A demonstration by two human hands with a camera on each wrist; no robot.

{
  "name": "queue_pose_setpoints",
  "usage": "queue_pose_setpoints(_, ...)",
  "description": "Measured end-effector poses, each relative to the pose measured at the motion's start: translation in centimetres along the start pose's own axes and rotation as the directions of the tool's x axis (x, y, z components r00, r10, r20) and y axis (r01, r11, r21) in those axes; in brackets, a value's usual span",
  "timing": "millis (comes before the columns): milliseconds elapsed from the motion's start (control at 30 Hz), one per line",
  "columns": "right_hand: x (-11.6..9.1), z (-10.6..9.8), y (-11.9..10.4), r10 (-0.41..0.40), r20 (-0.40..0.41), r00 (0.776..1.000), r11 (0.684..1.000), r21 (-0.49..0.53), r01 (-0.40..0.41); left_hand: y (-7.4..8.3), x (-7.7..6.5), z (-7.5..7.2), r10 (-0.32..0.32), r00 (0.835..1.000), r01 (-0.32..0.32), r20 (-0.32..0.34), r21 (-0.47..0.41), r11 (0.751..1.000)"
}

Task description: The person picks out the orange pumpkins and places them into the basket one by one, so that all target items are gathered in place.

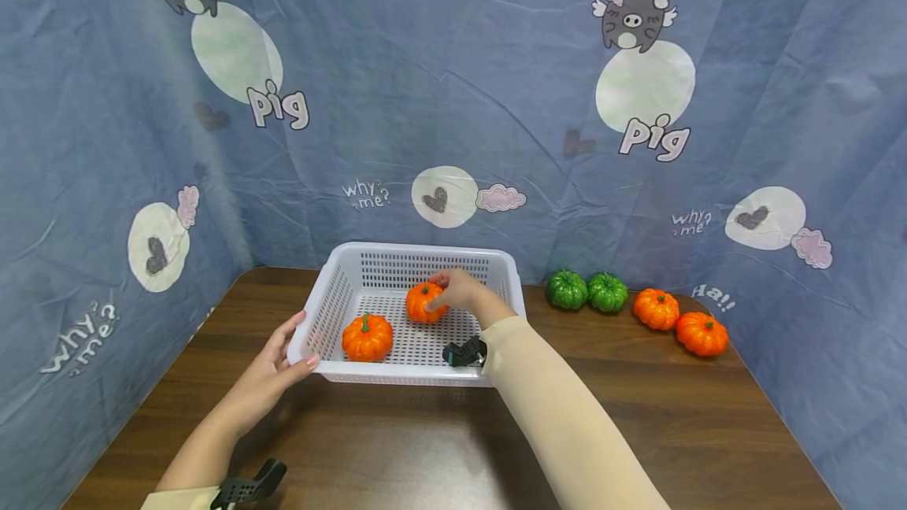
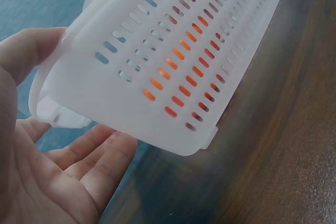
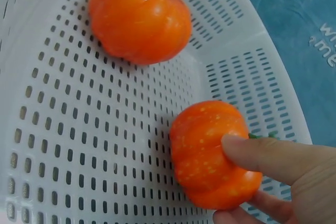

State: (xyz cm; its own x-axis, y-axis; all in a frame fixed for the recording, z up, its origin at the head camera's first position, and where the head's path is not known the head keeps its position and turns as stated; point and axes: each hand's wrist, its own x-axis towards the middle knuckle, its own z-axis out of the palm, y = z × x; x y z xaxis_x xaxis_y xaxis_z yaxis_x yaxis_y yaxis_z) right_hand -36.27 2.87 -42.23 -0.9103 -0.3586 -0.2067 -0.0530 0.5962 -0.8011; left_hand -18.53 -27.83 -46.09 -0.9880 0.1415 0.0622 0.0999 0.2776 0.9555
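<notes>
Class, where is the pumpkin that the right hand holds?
In the head view, the held pumpkin is inside the basket, right of and slightly beyond the other pumpkin there.

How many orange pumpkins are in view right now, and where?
4: one orange pumpkin near left in the white basket; another orange pumpkin there, gripped by the right hand; two more orange pumpkins on the table, right of the green pumpkins. The sleeve could hide others.

A ribbed, yellow-speckled orange pumpkin (image 3: pixel 202 153) is inside a white, slotted rectangular basket (image 1: pixel 404 369)
</notes>
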Motion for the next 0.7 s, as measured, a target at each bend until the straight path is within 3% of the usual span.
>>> queue_pose_setpoints(533,0.12,0.28,0.06,-0.008,0.008,1.0,0.999,0.034,0.007,0.36,0.03,-0.01,-0.014,1.0,0.014,-0.012,0.008,1.0)
queue_pose_setpoints(700,0.26,0.68,0.4,-0.026,-0.02,0.999,1.0,-0.011,0.025,0.19,-0.15,0.09,-0.007,1.0,0.007,-0.001,-0.011,1.0)
